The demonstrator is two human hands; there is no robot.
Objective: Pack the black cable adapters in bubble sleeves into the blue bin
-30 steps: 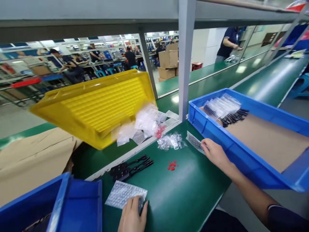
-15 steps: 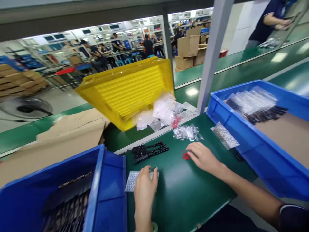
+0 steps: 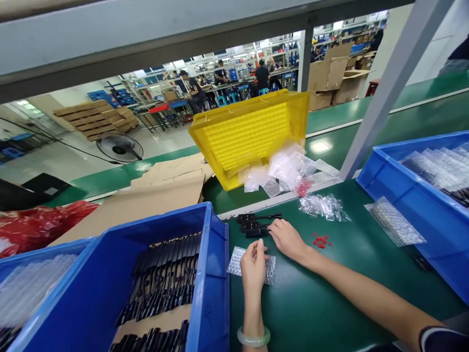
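Note:
My left hand (image 3: 253,264) is closed above a bubble-wrap pouch (image 3: 271,272) lying flat on the green table. Its thumb and fingertips come together; whatever is between them is hidden. My right hand (image 3: 287,240) reaches to the left, fingertips closed on the cable end of one of several black cabled adapters (image 3: 249,227). These lie side by side near the table's far edge. Small red rings (image 3: 321,241) are scattered to the right of my right hand. Behind them is a pile of small clear plastic pieces (image 3: 324,207).
At left, a blue bin (image 3: 217,274) contains rows of black cabled adapters. Another blue bin (image 3: 414,220) stands at right, a bubble-wrap pouch (image 3: 395,222) against it. A tilted yellow crate (image 3: 252,137) spills clear pouches behind the table. A grey post (image 3: 388,102) rises at the far edge.
My right hand has left the red rings and moved left to the black adapters. My left hand's fingers have drawn together over the pouch. The view has swung left.

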